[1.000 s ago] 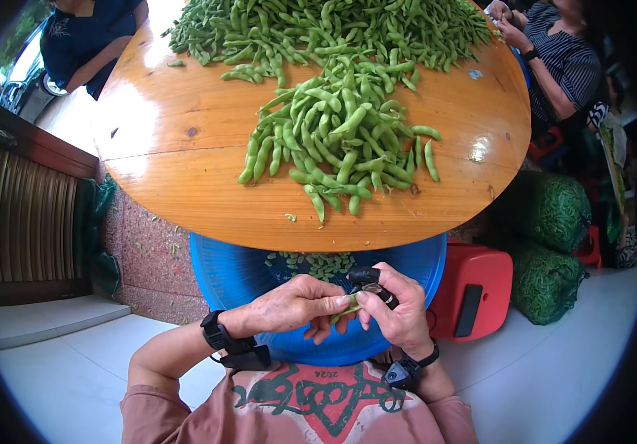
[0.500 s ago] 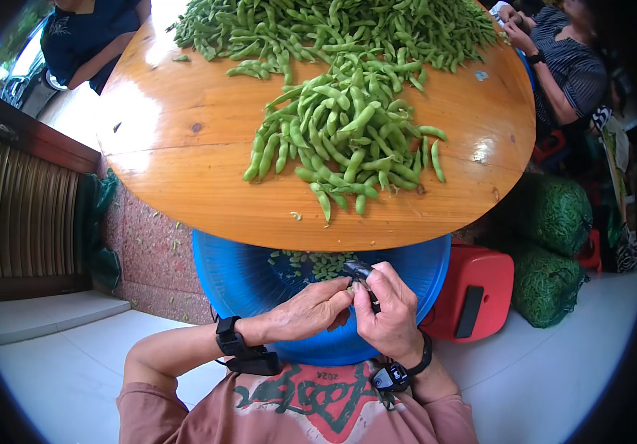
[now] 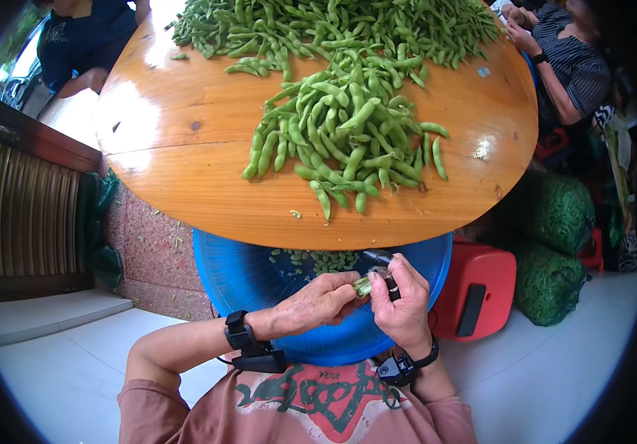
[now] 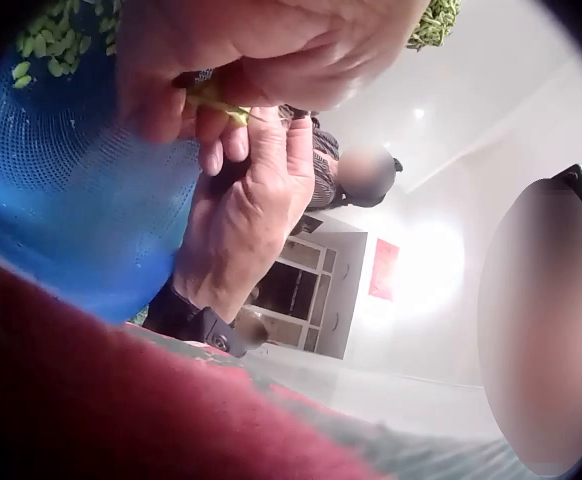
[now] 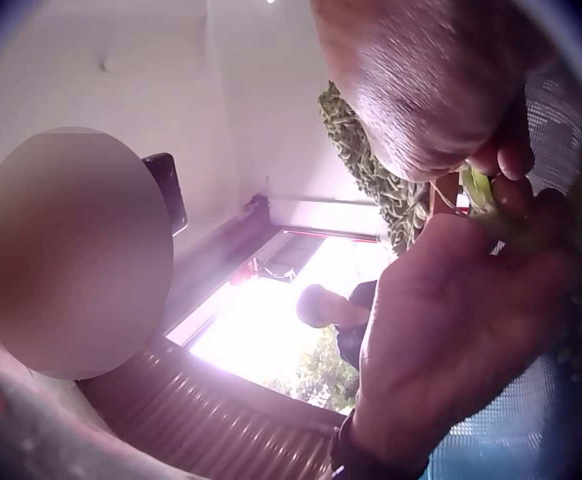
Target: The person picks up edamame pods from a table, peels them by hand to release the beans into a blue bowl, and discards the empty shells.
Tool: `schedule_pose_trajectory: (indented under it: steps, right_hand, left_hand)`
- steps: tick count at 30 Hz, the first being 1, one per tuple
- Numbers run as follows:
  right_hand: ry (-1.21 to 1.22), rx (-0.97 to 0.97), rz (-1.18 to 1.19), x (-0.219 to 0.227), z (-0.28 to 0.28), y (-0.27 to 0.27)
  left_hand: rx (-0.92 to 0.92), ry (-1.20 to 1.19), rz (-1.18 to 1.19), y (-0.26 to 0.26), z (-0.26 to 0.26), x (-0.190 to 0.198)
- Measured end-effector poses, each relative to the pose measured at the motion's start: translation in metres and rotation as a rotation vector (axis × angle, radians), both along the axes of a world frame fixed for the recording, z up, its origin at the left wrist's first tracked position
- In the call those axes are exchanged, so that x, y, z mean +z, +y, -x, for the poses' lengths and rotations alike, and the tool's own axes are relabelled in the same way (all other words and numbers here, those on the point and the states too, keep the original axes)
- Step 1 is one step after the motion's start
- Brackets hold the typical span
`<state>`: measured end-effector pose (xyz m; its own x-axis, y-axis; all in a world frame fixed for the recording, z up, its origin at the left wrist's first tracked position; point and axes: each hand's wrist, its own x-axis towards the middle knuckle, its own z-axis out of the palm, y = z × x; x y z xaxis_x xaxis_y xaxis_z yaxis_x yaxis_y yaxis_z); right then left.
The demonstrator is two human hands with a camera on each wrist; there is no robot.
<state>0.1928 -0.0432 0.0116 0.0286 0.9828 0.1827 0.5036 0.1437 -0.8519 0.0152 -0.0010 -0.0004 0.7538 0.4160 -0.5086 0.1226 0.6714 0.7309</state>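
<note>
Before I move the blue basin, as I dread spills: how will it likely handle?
The blue basin looks like plastic, so probably light for its size. The shelled beans lie loose inside and would likely slide if it tilts.

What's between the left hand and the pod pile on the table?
Head view: from the left hand, shelled beans in the blue basin, then the table's front strip with small scraps, then the pod pile.

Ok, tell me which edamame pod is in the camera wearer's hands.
The edamame pod pinched between the left hand and right hand, over the blue basin; the near heap of pods lies untouched on the wooden table.
</note>
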Motion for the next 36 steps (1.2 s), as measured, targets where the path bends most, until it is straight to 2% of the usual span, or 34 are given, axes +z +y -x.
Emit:
schedule_pose_trajectory:
  steps: [7,10,11,12,15,16,18,20,22,23,25,26,29,31,36]
  right_hand:
    - [-0.029,0.004,0.006,-0.007,-0.005,-0.004]
    - [0.056,-0.078,0.128,-0.009,-0.009,-0.007]
    - [0.162,-0.099,0.236,-0.003,-0.009,-0.008]
    - [0.269,-0.12,0.344,0.002,-0.009,-0.009]
    - [0.267,-0.164,0.474,0.007,-0.017,-0.012]
    - [0.266,-0.165,0.474,0.004,-0.016,-0.012]
    - [0.117,-0.023,0.266,-0.011,-0.014,-0.016]
    - [0.101,-0.003,0.216,-0.014,-0.016,-0.015]
    - [0.316,0.04,0.373,-0.005,-0.019,-0.013]
    - [0.317,0.04,0.374,-0.003,-0.021,-0.012]
    - [0.477,0.05,0.485,0.0,-0.026,-0.01]
    - [0.477,0.049,0.484,0.0,-0.025,-0.01]
    - [0.386,-0.007,0.471,0.0,-0.018,-0.009]
    - [0.136,0.018,0.229,-0.009,-0.014,-0.01]
    - [0.161,-0.004,0.242,0.0,-0.016,-0.014]
  left_hand:
    - [0.053,-0.015,0.109,-0.002,-0.003,0.0]
    - [0.017,-0.003,0.117,-0.004,-0.001,-0.011]
    - [0.017,-0.002,0.117,-0.004,0.0,-0.012]
    - [-0.003,-0.011,0.032,-0.003,0.001,-0.012]
    - [-0.015,0.021,-0.15,-0.005,0.0,-0.012]
    - [-0.005,0.061,-0.246,-0.005,-0.001,-0.011]
    - [-0.026,0.109,-0.3,-0.006,-0.005,-0.001]
    - [-0.044,0.154,-0.357,-0.005,-0.007,0.001]
    - [-0.004,0.015,-0.094,-0.003,-0.003,-0.003]
    - [-0.004,0.016,-0.094,-0.001,-0.001,-0.006]
    - [-0.008,-0.196,0.143,0.003,0.002,-0.01]
    - [-0.009,-0.197,0.142,0.002,0.0,-0.012]
    - [0.056,-0.169,0.085,-0.001,-0.004,-0.013]
    - [-0.047,0.04,-0.049,0.002,-0.003,-0.009]
    - [-0.025,0.115,-0.292,-0.003,-0.001,-0.023]
